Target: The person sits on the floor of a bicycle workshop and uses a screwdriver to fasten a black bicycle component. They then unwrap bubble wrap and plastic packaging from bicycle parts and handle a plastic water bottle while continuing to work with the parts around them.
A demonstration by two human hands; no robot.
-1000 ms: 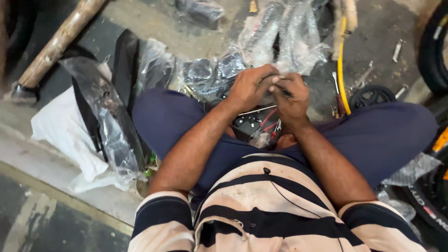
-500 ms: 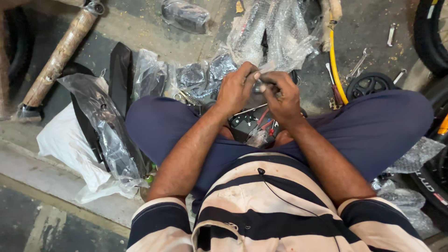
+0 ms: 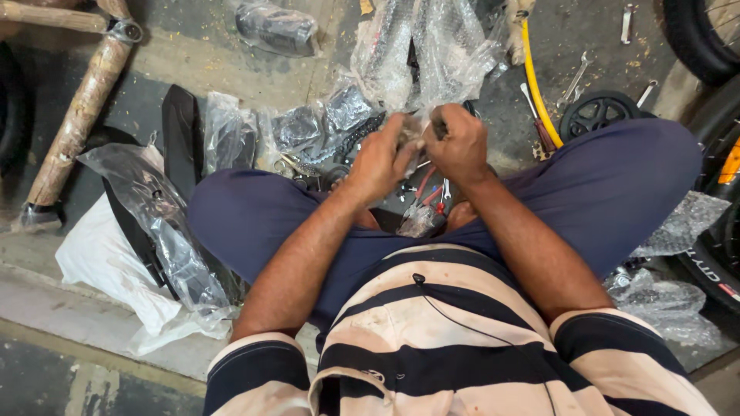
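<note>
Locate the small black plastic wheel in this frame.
In the head view, the small black plastic wheel lies on the floor at upper right, beyond the person's knee, between the yellow curved tube and the large black tyre.

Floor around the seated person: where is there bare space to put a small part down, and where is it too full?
Bare concrete shows between the paper-wrapped tube and the wrapped parts. Another bare patch lies between the yellow cable and the tyre, with some wrenches. Crowded: under both hands, left hand, right hand, among small tools.
</note>
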